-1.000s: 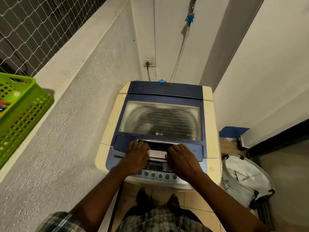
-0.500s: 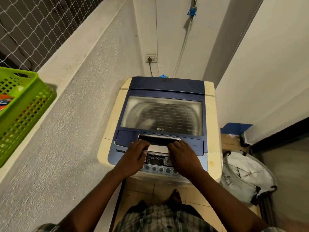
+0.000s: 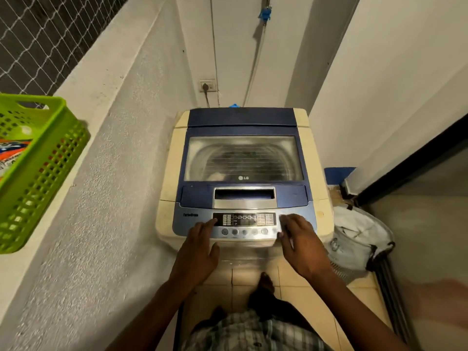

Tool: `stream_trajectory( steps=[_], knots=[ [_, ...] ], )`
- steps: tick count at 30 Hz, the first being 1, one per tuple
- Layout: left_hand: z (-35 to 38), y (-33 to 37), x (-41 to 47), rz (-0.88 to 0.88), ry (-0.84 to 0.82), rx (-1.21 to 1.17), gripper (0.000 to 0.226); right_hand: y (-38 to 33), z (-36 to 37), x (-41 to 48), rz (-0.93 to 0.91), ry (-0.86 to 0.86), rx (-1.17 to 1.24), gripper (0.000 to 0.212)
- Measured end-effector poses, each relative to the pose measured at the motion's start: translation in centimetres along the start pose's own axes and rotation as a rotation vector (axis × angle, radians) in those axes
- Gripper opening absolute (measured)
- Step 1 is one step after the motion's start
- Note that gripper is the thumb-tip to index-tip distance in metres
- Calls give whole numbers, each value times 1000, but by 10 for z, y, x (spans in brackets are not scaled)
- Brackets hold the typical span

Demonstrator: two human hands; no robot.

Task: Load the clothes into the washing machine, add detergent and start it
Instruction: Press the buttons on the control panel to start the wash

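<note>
A cream and blue top-loading washing machine stands against the far wall with its glass lid down; the drum shows dimly through it. The lid handle recess is uncovered. My left hand hovers at the left end of the control panel, fingers spread, fingertips near the display. My right hand rests at the panel's right end, fingers apart, holding nothing. A white laundry bag sits on the floor right of the machine. An orange detergent pack lies in a green basket.
The green plastic basket sits on the left ledge beneath a wire net. A wall socket with a plug and a hose tap are behind the machine. A dark door frame runs along the right. My feet stand on the tiled floor.
Both hands have come off the lid handle and drawn back toward me, spreading to the left and right ends of the control panel. The lid stays down.
</note>
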State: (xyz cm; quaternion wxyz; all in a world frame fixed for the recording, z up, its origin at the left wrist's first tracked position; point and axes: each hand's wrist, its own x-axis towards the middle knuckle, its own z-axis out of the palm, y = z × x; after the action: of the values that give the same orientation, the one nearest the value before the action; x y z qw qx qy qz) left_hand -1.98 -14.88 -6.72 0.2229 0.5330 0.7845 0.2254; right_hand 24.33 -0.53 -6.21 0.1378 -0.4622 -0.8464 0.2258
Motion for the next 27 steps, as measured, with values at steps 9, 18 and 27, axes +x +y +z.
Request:
stream_trajectory(
  steps=[9, 18, 27],
  knots=[
    [8, 0, -19, 41, -66, 13, 69, 9, -6, -31, 126, -71, -135, 63],
    [19, 20, -26, -11, -40, 9, 67, 17, -22, -18, 67, -150, -276, 79],
    [32, 32, -31, -74, -9, 16, 60, 18, -25, -17, 23, -193, -364, 83]
  ],
)
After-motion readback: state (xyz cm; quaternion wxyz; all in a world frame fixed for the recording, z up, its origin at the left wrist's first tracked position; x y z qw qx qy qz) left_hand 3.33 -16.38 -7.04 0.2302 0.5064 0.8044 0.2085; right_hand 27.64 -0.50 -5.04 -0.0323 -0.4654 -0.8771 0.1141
